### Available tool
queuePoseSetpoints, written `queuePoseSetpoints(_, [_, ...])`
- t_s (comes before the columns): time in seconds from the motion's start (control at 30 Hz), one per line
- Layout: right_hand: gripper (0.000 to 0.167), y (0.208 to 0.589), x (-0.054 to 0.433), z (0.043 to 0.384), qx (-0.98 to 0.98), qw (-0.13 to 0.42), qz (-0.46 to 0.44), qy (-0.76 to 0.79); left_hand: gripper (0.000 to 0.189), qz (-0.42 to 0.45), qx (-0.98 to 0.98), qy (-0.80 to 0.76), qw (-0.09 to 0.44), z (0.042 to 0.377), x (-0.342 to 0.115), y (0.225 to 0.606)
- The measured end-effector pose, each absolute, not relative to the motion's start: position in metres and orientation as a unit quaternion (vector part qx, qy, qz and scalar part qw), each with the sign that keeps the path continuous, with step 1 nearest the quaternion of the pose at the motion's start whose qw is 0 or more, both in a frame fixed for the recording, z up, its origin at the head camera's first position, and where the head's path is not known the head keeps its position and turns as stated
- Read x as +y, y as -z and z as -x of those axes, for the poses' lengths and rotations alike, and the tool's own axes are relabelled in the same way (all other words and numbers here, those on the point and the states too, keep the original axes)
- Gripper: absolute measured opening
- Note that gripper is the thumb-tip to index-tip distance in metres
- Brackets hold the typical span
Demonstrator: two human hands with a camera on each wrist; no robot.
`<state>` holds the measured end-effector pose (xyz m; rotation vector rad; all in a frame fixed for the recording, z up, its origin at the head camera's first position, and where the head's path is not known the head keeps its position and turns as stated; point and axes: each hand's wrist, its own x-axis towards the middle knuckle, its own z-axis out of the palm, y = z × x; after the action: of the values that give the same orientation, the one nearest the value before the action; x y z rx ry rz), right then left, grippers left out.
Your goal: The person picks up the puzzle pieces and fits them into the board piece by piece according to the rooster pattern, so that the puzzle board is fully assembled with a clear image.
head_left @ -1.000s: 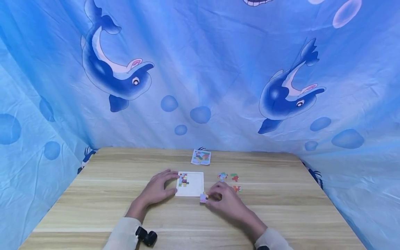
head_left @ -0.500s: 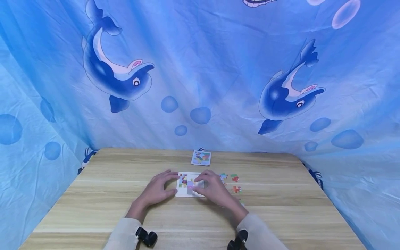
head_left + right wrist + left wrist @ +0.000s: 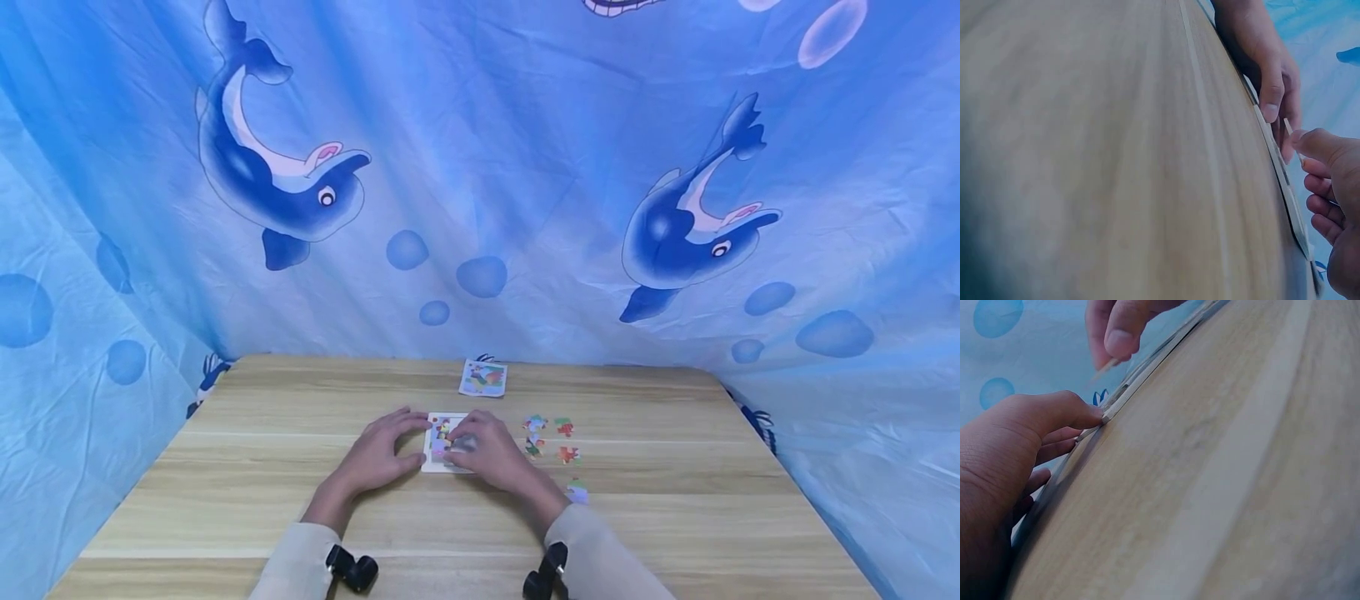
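A white square puzzle tray [image 3: 447, 469] lies on the table, with colourful pieces [image 3: 442, 427] in its upper left. My left hand [image 3: 384, 450] rests at the tray's left side, the thumb near the lower corner and the fingers by the upper one. Over the tray, my right hand [image 3: 487, 452] pinches a thin puzzle piece [image 3: 1291, 136] between thumb and index finger. That piece [image 3: 1105, 367] is tilted and just above the tray in the wrist views. The right hand hides the tray's right part in the head view.
Several loose puzzle pieces [image 3: 567, 455] lie right of the tray, with a lavender-and-green one [image 3: 577, 491] nearer the front. A picture card [image 3: 483, 378] sits behind the tray by the table's back edge. Blue dolphin cloth [image 3: 480, 208] hangs behind the wooden table [image 3: 450, 533].
My right hand has carried the lavender piece leftward from the tray's lower right corner to over its left part. The loose pieces on the right are uncovered. My left hand has stayed put.
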<state>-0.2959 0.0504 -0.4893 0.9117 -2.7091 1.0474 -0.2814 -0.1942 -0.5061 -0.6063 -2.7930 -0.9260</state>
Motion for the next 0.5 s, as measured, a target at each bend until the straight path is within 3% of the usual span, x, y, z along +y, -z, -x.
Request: queuePoseSetpoints(0.5, [0.027, 0.4960, 0.0445, 0.2959, -0.898, 0.032, -0.290, -0.330, 0.052, 0.202, -0.927, 0.307, 0.075, 0.2827, -0.1951, 0.5089])
